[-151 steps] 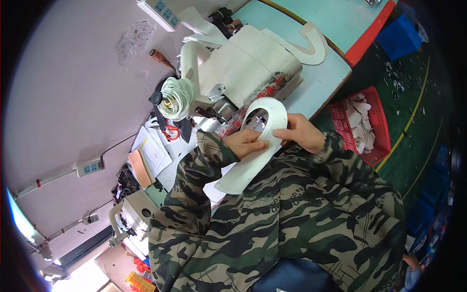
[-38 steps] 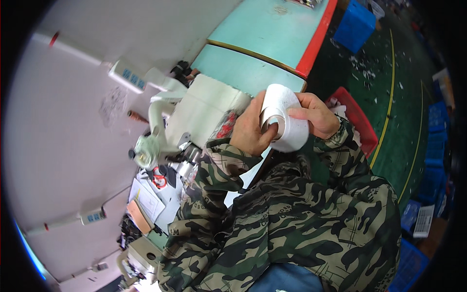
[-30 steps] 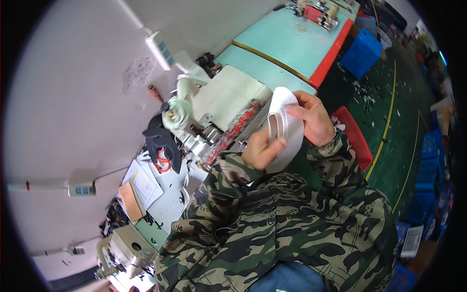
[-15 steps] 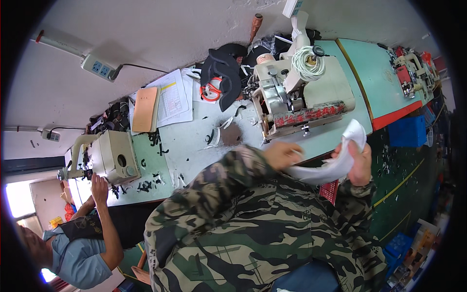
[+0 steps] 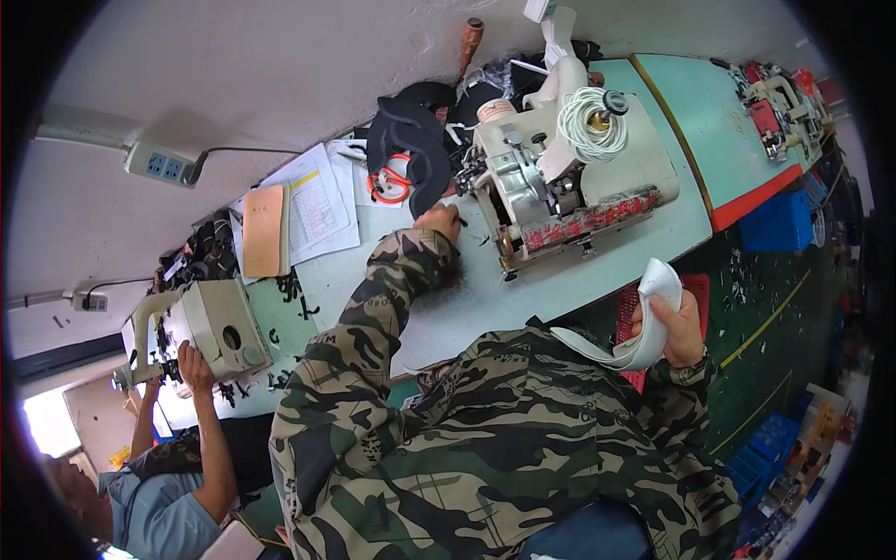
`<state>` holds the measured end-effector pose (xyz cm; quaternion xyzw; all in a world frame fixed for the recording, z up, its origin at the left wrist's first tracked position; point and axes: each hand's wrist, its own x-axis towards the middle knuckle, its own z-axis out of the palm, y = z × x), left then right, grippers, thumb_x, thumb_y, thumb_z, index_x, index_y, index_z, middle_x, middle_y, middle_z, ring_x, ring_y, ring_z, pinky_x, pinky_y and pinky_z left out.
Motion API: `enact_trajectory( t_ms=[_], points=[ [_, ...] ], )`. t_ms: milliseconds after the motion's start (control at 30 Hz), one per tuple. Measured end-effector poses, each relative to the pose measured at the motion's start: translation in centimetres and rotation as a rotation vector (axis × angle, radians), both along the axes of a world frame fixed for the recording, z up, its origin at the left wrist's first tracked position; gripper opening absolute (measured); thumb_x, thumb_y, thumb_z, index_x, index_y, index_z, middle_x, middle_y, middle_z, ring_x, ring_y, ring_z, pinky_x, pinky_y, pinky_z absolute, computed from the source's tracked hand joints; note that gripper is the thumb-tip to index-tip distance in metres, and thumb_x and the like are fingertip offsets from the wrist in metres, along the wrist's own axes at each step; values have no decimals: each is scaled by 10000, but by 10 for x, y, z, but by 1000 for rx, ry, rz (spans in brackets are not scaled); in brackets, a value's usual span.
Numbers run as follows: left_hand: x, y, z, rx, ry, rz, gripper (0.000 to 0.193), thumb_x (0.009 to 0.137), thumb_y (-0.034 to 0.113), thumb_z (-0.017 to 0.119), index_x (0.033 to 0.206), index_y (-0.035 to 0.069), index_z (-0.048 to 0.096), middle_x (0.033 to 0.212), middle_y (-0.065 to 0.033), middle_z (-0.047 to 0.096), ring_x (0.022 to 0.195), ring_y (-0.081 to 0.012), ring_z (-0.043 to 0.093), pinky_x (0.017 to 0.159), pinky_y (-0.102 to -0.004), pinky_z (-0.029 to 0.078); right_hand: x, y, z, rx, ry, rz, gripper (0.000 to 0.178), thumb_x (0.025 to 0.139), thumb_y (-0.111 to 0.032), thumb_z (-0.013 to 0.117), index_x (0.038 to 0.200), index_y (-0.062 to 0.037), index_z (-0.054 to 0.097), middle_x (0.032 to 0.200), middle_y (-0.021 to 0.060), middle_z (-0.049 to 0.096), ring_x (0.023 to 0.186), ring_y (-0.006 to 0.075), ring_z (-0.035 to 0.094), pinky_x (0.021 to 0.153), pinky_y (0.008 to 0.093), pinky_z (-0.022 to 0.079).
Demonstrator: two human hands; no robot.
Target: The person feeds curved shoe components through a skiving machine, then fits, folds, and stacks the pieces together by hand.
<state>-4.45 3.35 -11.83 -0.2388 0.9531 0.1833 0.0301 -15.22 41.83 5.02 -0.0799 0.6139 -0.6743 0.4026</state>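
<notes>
My right hand [image 5: 683,329] grips a bundle of curved white strips [image 5: 646,347], folded over at the top, above a red plastic basket [image 5: 693,291]. On the white tabletop left of the sewing machine [image 5: 523,177], my left hand [image 5: 439,221] is down with its fingers curled. A small dark bit shows at its fingertips; whether it is held is hidden. Just beyond this hand lie black curved pieces [image 5: 429,159], and a pair of orange-handled scissors [image 5: 390,179] rests beside them.
A coil of white cord [image 5: 594,126] hangs on the machine. Papers [image 5: 317,210] and a tan notebook [image 5: 265,229] lie to the left. A co-worker [image 5: 168,504] works at another machine [image 5: 219,322] at far left. A blue bin [image 5: 777,222] stands on the floor at right.
My left hand has left the white strips and reached forward and left onto the tabletop. My right hand keeps the strips, now slightly lower, and more of the red basket shows.
</notes>
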Motion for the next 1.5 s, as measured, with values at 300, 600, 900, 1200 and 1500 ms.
enact_trajectory(
  t_ms=[300, 600, 900, 1200, 1500],
  points=[
    [-19, 57, 150, 168, 636, -125, 232, 759, 125, 669, 978, 66, 620, 790, -103, 621, 625, -245, 609, 567, -332, 482, -3, 0, -8, -43, -86, 47, 205, 852, -143, 568, 952, 33, 541, 740, 124, 624, 583, 166, 621, 527, 277, 523],
    [-80, 101, 239, -162, 956, -411, 160, 676, 89, 701, 818, 82, 627, 884, -49, 556, 761, -228, 568, 612, -316, 478, 2, 5, -17, -91, -42, 42, 213, 855, -177, 578, 937, 13, 527, 729, 130, 620, 571, 180, 615, 533, 287, 519],
    [-84, 113, 243, -20, 851, -360, 108, 691, 129, 680, 749, 69, 612, 769, -41, 557, 762, -231, 540, 642, -349, 453, 2, 11, -21, -103, -56, 43, 206, 858, -170, 572, 935, 15, 525, 735, 134, 621, 580, 187, 618, 542, 292, 521],
    [-117, 102, 257, -280, 1207, -257, 155, 677, 96, 686, 766, 63, 563, 869, -70, 538, 807, -270, 485, 701, -363, 395, 11, 5, -21, -98, -57, 95, 202, 854, -157, 565, 943, 20, 524, 745, 135, 621, 590, 183, 620, 553, 294, 524],
    [-69, 103, 240, 194, 728, -90, 72, 824, 86, 575, 829, 16, 559, 726, -119, 600, 635, -210, 584, 594, -306, 464, 11, 11, 25, -269, -39, 261, 457, 828, -43, 550, 1253, 22, 393, 840, 141, 617, 721, 188, 626, 672, 317, 515]
  ],
)
